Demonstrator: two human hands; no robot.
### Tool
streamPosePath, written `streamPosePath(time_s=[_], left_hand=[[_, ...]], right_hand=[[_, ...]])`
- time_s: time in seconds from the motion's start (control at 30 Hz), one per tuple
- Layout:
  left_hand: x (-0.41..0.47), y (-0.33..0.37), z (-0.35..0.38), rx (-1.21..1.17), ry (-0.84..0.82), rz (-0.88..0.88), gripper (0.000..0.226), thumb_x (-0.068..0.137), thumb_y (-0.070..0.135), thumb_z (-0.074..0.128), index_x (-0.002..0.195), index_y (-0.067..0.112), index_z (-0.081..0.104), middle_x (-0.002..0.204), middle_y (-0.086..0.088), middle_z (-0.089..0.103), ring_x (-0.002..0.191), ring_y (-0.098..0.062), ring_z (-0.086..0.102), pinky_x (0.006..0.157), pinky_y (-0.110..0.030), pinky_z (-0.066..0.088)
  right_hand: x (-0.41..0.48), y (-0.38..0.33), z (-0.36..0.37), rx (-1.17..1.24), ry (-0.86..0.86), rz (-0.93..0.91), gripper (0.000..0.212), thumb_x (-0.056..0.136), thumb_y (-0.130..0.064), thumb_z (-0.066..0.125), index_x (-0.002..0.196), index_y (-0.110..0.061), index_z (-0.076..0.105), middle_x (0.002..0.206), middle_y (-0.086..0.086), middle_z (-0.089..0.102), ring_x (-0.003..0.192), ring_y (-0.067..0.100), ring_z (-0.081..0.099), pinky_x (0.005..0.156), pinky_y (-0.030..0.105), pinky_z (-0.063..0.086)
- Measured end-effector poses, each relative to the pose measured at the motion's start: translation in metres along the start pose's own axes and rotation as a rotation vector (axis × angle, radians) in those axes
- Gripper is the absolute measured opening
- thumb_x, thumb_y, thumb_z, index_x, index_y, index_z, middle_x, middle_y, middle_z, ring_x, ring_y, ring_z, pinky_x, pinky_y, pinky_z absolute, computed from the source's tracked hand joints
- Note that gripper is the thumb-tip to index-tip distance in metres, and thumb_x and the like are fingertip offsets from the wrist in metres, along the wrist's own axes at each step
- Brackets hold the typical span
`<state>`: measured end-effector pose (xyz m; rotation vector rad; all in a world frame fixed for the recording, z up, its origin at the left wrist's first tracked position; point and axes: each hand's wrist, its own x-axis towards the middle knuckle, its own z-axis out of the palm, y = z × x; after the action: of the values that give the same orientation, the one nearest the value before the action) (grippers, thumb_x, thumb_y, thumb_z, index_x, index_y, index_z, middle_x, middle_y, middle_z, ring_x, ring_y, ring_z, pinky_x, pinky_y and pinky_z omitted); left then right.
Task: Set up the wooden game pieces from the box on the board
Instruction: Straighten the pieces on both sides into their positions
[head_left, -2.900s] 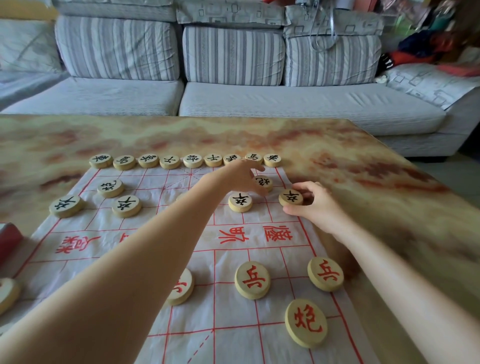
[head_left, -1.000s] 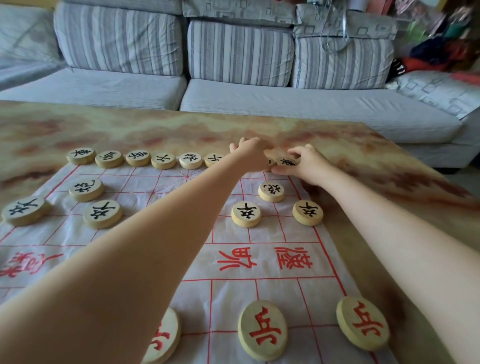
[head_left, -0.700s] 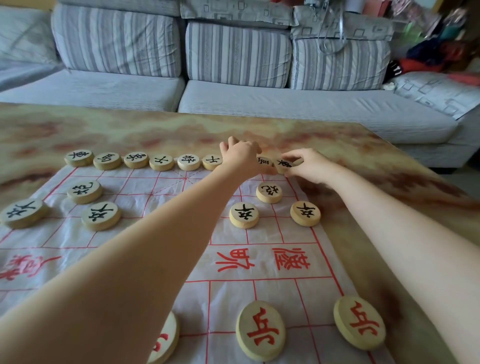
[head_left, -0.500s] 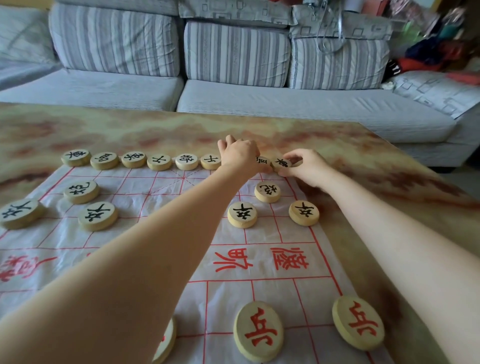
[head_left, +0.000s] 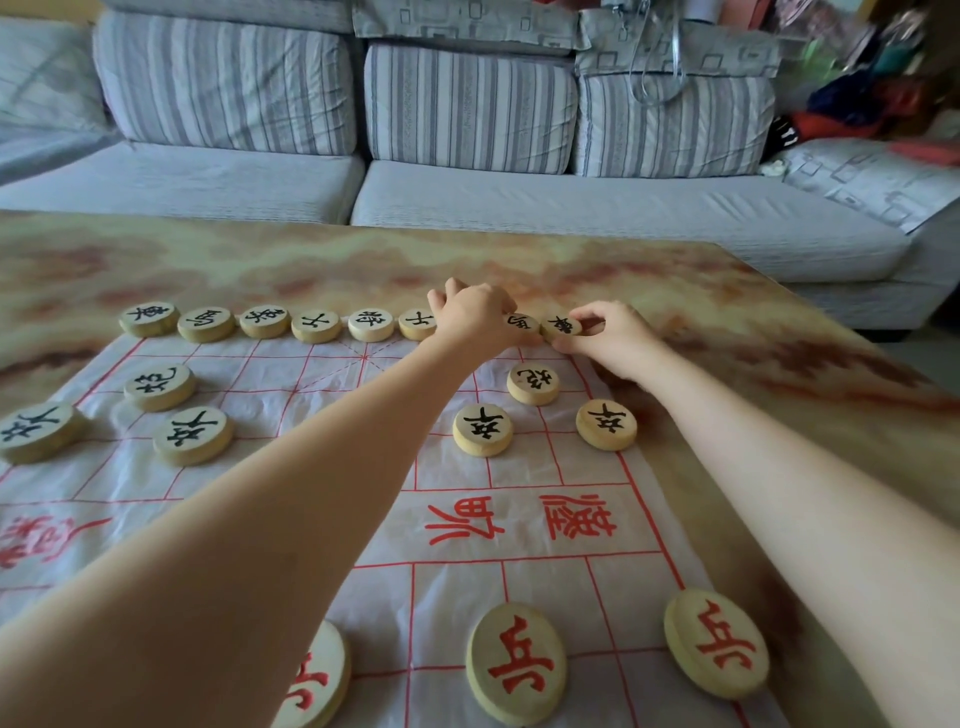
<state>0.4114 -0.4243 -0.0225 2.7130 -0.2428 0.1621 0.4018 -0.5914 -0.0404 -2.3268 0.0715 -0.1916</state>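
Now that both hands have left the soldier (head_left: 606, 424) on the board's (head_left: 524, 478) right edge, they work close together at its far edge. The right hand (head_left: 613, 338) pinches the end piece (head_left: 562, 326) at the far right corner. The left hand (head_left: 478, 317) curls over the back row (head_left: 317, 326) just beside it, its grip hidden. Black's side looks nearly squared, with red pieces (head_left: 516, 662) at the near edge likely next.

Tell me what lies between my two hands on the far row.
In the head view, one black-lettered piece lies between the left hand and the right hand, next to the end piece that the right hand pinches.
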Motion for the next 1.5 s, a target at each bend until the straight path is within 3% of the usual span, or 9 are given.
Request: streamPosePath(time_s=[0.2, 0.4, 0.7, 0.87, 1.0, 1.13, 1.37, 1.5], left_hand=[[-0.002, 0.002, -0.001, -0.007, 0.012, 0.033, 0.047, 0.077, 0.053, 0.062, 0.117, 0.029, 0.06, 0.108, -0.002, 0.066, 0.117, -0.023, 0.032, 0.093, -0.035, 0.022], [-0.003, -0.001, 0.0, -0.06, -0.012, 0.045, 0.047, 0.078, 0.05, 0.062, 0.12, 0.029, 0.058, 0.117, 0.001, 0.063, 0.12, -0.023, 0.032, 0.092, -0.035, 0.021], [-0.005, -0.005, -0.008, -0.089, -0.01, 0.065, 0.057, 0.076, 0.052, 0.064, 0.127, 0.031, 0.05, 0.127, 0.01, 0.057, 0.123, -0.022, 0.031, 0.093, -0.033, 0.022], [-0.01, -0.039, -0.038, -0.132, 0.076, 0.037, 0.038, 0.081, 0.037, 0.064, 0.118, 0.033, 0.058, 0.123, 0.011, 0.06, 0.122, -0.023, 0.033, 0.088, -0.033, 0.022], [-0.015, -0.071, -0.057, -0.138, 0.092, 0.011, 0.036, 0.081, 0.031, 0.065, 0.116, 0.033, 0.06, 0.121, 0.011, 0.061, 0.123, -0.023, 0.034, 0.088, -0.033, 0.023], [-0.022, -0.085, -0.063, -0.077, 0.038, 0.016, 0.043, 0.078, 0.034, 0.069, 0.119, 0.032, 0.058, 0.121, 0.014, 0.061, 0.123, -0.022, 0.034, 0.093, -0.034, 0.022], [-0.018, -0.089, -0.054, -0.06, 0.015, 0.093, 0.045, 0.08, 0.028, 0.067, 0.124, 0.03, 0.055, 0.123, 0.013, 0.06, 0.122, -0.022, 0.034, 0.085, -0.029, 0.017], [-0.015, -0.093, -0.05, -0.04, 0.001, 0.128, 0.038, 0.08, 0.034, 0.067, 0.117, 0.03, 0.06, 0.118, 0.013, 0.062, 0.12, -0.02, 0.035, 0.084, -0.028, 0.017]], right_hand=[[-0.002, -0.001, 0.003, -0.023, 0.051, 0.007, 0.049, 0.067, -0.031, 0.08, 0.11, -0.015, 0.062, 0.117, 0.011, 0.058, 0.107, 0.024, 0.058, 0.094, 0.038, 0.048], [-0.004, -0.001, 0.003, -0.043, 0.046, 0.002, 0.046, 0.07, -0.032, 0.078, 0.11, -0.016, 0.061, 0.117, 0.011, 0.057, 0.109, 0.025, 0.056, 0.095, 0.04, 0.046], [-0.006, -0.004, -0.002, -0.003, -0.03, 0.047, 0.063, 0.07, -0.033, 0.079, 0.125, -0.014, 0.055, 0.125, 0.008, 0.055, 0.115, 0.022, 0.054, 0.099, 0.035, 0.043], [-0.009, -0.018, -0.008, -0.081, 0.074, -0.049, 0.054, 0.074, -0.034, 0.075, 0.122, -0.018, 0.058, 0.127, 0.006, 0.054, 0.118, 0.022, 0.049, 0.096, 0.03, 0.039], [-0.012, -0.041, 0.004, -0.066, -0.058, -0.139, 0.052, 0.077, -0.036, 0.071, 0.125, -0.023, 0.055, 0.12, -0.003, 0.052, 0.118, 0.018, 0.041, 0.097, 0.029, 0.034], [-0.01, -0.057, 0.025, -0.126, -0.117, -0.146, 0.051, 0.071, -0.043, 0.074, 0.119, -0.03, 0.06, 0.122, 0.003, 0.046, 0.11, 0.014, 0.04, 0.093, 0.024, 0.031], [-0.009, -0.076, 0.037, -0.229, -0.216, -0.218, 0.049, 0.083, -0.025, 0.064, 0.129, -0.039, 0.052, 0.13, 0.007, 0.037, 0.118, 0.022, 0.046, 0.09, 0.025, 0.037], [-0.006, -0.074, 0.046, -0.294, -0.229, -0.268, 0.04, 0.087, -0.022, 0.059, 0.124, -0.037, 0.057, 0.126, 0.006, 0.04, 0.123, 0.024, 0.039, 0.107, 0.031, 0.031]])
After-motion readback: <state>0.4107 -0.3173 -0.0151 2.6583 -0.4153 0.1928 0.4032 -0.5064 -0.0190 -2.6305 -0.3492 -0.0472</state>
